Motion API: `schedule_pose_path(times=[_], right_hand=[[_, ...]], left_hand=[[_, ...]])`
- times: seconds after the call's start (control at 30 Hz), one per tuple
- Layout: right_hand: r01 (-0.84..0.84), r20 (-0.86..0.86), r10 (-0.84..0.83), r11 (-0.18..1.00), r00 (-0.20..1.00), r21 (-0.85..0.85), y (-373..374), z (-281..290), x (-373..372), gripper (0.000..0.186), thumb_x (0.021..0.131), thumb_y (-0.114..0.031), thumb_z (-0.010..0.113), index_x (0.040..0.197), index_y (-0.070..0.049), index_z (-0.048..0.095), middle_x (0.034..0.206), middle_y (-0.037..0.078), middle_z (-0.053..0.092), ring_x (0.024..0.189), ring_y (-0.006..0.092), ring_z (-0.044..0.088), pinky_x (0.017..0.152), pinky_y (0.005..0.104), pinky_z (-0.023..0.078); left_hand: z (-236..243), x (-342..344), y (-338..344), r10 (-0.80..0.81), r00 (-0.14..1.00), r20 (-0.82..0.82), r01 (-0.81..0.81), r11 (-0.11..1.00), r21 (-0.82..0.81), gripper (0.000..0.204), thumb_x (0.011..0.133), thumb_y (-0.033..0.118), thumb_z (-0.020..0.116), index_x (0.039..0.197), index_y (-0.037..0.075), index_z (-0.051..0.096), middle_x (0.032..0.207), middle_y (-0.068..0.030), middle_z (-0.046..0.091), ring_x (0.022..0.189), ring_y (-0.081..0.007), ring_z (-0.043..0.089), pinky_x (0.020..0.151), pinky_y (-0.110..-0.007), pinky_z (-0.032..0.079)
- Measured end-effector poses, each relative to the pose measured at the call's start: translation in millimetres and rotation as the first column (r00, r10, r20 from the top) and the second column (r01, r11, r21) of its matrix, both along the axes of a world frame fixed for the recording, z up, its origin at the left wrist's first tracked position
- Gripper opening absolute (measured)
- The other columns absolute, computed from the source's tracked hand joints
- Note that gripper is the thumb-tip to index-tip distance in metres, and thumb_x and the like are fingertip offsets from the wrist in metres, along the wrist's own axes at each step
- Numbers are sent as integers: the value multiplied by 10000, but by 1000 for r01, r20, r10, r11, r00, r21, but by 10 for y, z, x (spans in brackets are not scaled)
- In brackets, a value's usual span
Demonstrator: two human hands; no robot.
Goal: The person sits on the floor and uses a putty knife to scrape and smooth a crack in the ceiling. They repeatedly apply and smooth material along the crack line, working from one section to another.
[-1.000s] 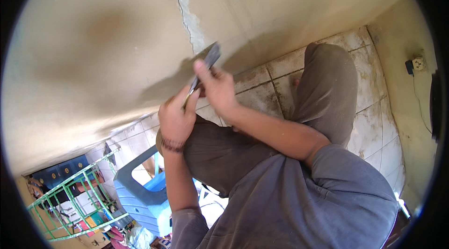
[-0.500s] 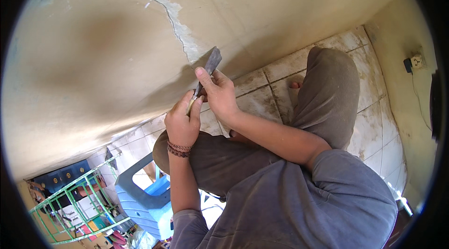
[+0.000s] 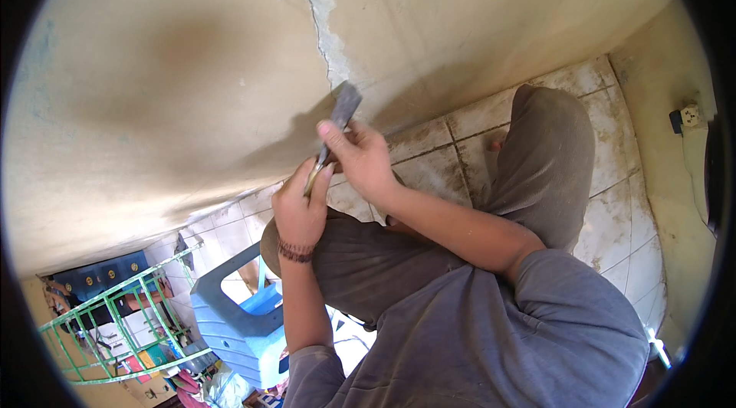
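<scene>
While my left hand (image 3: 299,205) grips the putty knife (image 3: 346,104) and my right hand (image 3: 363,163) braces its blade near the crack's (image 3: 313,8) lower end, pale plaster (image 3: 325,17) shows bare alongside the crack; paint (image 3: 192,132) still coats both flanks beyond.

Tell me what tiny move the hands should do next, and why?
Perhaps ease the tool onto the crack: its flat end shows near the crack's lower end, though I can't tell whether it touches the wall. The left hand grips the handle and the right hand holds nearer the blade, so it might be guided well.
</scene>
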State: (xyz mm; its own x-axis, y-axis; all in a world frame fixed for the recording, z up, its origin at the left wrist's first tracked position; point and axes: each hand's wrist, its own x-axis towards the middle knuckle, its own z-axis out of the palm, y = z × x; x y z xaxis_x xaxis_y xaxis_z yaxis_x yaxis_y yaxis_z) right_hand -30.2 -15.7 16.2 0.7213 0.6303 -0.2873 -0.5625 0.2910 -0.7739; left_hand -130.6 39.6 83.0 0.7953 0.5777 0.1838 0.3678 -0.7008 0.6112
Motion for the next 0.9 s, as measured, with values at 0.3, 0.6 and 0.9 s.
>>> schedule_pose_path(times=[0.3, 0.6, 0.9], right_hand=[[43, 18, -43, 999, 999, -33, -40, 98, 84, 478, 871, -409, 711, 896, 57, 608, 638, 61, 599, 571, 96, 581, 494, 268, 465], [-11, 41, 15, 996, 999, -91, -71, 192, 126, 436, 911, -364, 682, 974, 58, 589, 689, 60, 611, 577, 83, 581, 491, 241, 482], [-60, 80, 67, 994, 994, -94, -111, 303, 185, 445, 906, -384, 682, 884, 48, 579, 683, 67, 616, 602, 94, 600, 510, 245, 517]], left_hand=[[115, 94, -31, 22, 997, -77, -19, 999, 37, 221, 901, 157, 659, 1055, -1, 670, 805, -203, 671, 721, -283, 683, 662, -331, 507], [98, 89, -26, 69, 993, -94, -64, 996, 56, 227, 894, 138, 666, 1070, -5, 671, 816, -212, 675, 728, -246, 686, 679, -324, 512], [161, 123, -3, 82, 992, -95, -84, 996, -13, 210, 890, 148, 670, 1041, 2, 675, 678, -137, 609, 596, -150, 574, 589, -292, 465]])
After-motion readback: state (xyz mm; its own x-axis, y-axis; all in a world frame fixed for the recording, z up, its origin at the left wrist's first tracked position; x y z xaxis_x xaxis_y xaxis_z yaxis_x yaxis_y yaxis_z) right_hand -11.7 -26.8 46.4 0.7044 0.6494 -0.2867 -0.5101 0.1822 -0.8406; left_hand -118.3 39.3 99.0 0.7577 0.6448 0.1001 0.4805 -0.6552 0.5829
